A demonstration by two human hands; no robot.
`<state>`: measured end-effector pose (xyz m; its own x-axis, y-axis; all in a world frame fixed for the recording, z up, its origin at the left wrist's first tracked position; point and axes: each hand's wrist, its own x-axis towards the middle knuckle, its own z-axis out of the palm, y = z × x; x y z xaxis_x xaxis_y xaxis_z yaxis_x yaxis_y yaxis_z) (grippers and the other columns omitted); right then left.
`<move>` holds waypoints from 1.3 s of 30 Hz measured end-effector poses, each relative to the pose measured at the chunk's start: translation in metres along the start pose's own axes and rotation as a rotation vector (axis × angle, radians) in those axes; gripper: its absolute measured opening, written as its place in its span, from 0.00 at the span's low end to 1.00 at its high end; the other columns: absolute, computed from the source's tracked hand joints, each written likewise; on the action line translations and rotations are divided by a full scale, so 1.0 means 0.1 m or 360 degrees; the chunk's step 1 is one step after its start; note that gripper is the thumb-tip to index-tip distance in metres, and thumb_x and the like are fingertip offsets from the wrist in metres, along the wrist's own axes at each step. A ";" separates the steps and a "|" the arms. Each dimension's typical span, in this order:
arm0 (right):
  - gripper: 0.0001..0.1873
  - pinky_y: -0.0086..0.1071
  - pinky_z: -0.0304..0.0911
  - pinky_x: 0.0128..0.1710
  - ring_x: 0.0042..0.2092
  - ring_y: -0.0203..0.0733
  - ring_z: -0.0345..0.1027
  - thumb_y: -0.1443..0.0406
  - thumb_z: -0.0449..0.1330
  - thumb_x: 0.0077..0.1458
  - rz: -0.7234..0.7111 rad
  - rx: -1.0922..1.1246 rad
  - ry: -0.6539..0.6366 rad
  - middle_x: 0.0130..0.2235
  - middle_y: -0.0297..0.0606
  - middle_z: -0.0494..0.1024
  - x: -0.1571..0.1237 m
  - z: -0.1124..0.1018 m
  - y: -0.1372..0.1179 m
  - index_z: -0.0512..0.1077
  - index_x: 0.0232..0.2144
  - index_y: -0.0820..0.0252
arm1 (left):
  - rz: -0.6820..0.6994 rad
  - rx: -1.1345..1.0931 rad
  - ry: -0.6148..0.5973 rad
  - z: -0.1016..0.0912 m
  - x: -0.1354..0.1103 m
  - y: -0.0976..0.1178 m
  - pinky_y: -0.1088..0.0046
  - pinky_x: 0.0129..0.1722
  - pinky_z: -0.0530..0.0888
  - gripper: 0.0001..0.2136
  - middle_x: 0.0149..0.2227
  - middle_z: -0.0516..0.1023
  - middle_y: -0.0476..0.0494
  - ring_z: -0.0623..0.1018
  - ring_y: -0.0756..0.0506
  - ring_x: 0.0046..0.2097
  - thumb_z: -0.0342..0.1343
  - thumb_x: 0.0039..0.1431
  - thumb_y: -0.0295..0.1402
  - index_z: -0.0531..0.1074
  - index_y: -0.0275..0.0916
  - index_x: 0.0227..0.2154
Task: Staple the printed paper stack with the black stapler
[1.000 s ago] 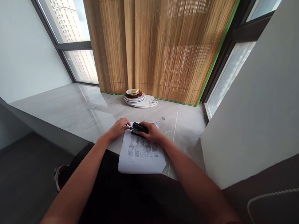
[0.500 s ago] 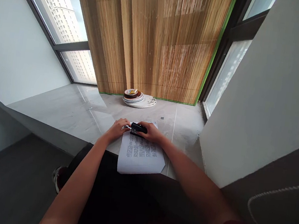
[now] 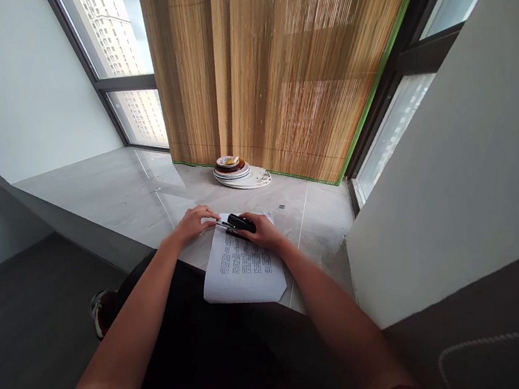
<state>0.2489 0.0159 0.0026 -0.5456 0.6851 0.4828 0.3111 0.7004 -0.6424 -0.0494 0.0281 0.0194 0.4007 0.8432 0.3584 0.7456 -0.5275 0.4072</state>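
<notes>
A black stapler [image 3: 241, 222] lies across the upper part of a printed sheet of paper [image 3: 249, 270]. My right hand [image 3: 262, 230] is wrapped round the stapler's right end. From its left end a thin silver rail [image 3: 223, 223] sticks out. My left hand [image 3: 194, 223] pinches the outer tip of this rail between thumb and fingers, left of the paper's edge. The paper's lower edge curls over the front of the ledge. The underside of the stapler and part of my right fingers are hidden.
Behind the paper, a small grey strip that looks like staples [image 3: 281, 207] lies on the tiled ledge [image 3: 326, 229]. A stack of plates [image 3: 243, 176] stands at the back, before a bamboo blind [image 3: 274, 81]. Walls and windows close in both sides.
My left hand has moved left, away from the stapler's body, and more of the silver rail shows. My right hand and the paper have stayed in place.
</notes>
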 end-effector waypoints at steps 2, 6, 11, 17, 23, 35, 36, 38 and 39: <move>0.19 0.33 0.66 0.46 0.45 0.45 0.76 0.61 0.67 0.58 0.0005 -0.0001 -0.0003 0.45 0.38 0.83 0.00 0.00 0.01 0.76 0.52 0.54 | -0.0005 -0.0053 0.0033 -0.02 0.01 0.00 0.61 0.52 0.73 0.09 0.43 0.84 0.42 0.79 0.40 0.47 0.64 0.59 0.38 0.85 0.46 0.41; 0.19 0.35 0.66 0.48 0.46 0.46 0.76 0.62 0.67 0.58 0.0027 -0.0043 0.0005 0.46 0.39 0.82 0.00 0.01 0.03 0.76 0.52 0.55 | -0.0018 -0.0188 0.0076 -0.03 0.02 0.06 0.63 0.47 0.75 0.09 0.37 0.84 0.42 0.81 0.41 0.41 0.64 0.58 0.41 0.85 0.44 0.33; 0.17 0.38 0.66 0.52 0.48 0.47 0.74 0.64 0.65 0.59 -0.0053 0.0084 0.0172 0.47 0.41 0.81 0.01 0.00 -0.04 0.76 0.51 0.57 | 0.0064 -0.0509 0.0053 0.01 0.03 0.25 0.65 0.45 0.76 0.08 0.37 0.84 0.42 0.81 0.42 0.41 0.65 0.57 0.39 0.85 0.42 0.33; 0.19 0.40 0.66 0.52 0.48 0.48 0.74 0.65 0.64 0.58 -0.0039 0.0157 0.0304 0.48 0.41 0.80 0.02 0.01 -0.08 0.76 0.52 0.56 | -0.0122 -0.0860 0.0126 -0.04 0.01 0.29 0.61 0.48 0.78 0.15 0.38 0.86 0.39 0.84 0.39 0.43 0.62 0.61 0.43 0.84 0.37 0.41; 0.20 0.39 0.67 0.51 0.46 0.47 0.74 0.66 0.66 0.57 0.0007 0.0118 0.0369 0.46 0.40 0.81 0.03 0.03 0.07 0.77 0.53 0.56 | -0.0192 -0.0938 0.0061 -0.09 -0.01 0.30 0.57 0.52 0.78 0.20 0.43 0.86 0.36 0.84 0.37 0.47 0.65 0.58 0.49 0.84 0.37 0.43; 0.19 0.44 0.65 0.52 0.47 0.53 0.72 0.66 0.66 0.59 0.0438 -0.0349 0.0482 0.45 0.46 0.80 0.06 0.02 0.18 0.79 0.53 0.57 | 0.0127 -0.0407 -0.0124 0.10 0.02 0.32 0.67 0.42 0.74 0.11 0.42 0.81 0.42 0.79 0.44 0.40 0.68 0.57 0.42 0.84 0.43 0.38; 0.19 0.44 0.65 0.52 0.47 0.54 0.72 0.65 0.66 0.59 0.0461 -0.0378 0.0476 0.44 0.46 0.80 0.06 0.02 0.18 0.79 0.53 0.57 | 0.0170 -0.0450 -0.0252 0.13 0.02 0.32 0.66 0.43 0.75 0.11 0.42 0.81 0.42 0.79 0.44 0.41 0.68 0.57 0.42 0.84 0.43 0.39; 0.18 0.43 0.65 0.51 0.47 0.54 0.71 0.65 0.66 0.59 0.0465 -0.0411 0.0439 0.44 0.46 0.80 0.05 0.02 0.17 0.79 0.52 0.56 | 0.0237 -0.0502 -0.0394 0.19 0.02 0.31 0.65 0.46 0.75 0.10 0.42 0.81 0.42 0.80 0.43 0.43 0.67 0.57 0.40 0.85 0.45 0.40; 0.17 0.43 0.65 0.51 0.47 0.54 0.71 0.65 0.66 0.59 0.0464 -0.0419 0.0420 0.43 0.45 0.80 0.05 0.02 0.16 0.79 0.52 0.55 | 0.0247 -0.0503 -0.0403 0.21 0.03 0.30 0.65 0.46 0.75 0.09 0.41 0.81 0.42 0.80 0.43 0.42 0.67 0.58 0.39 0.85 0.45 0.40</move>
<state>0.2493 0.0299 -0.0065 -0.2004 0.8644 0.4612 0.6274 0.4748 -0.6172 -0.0147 0.0168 0.0148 0.6426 0.7294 0.2346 0.4823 -0.6230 0.6158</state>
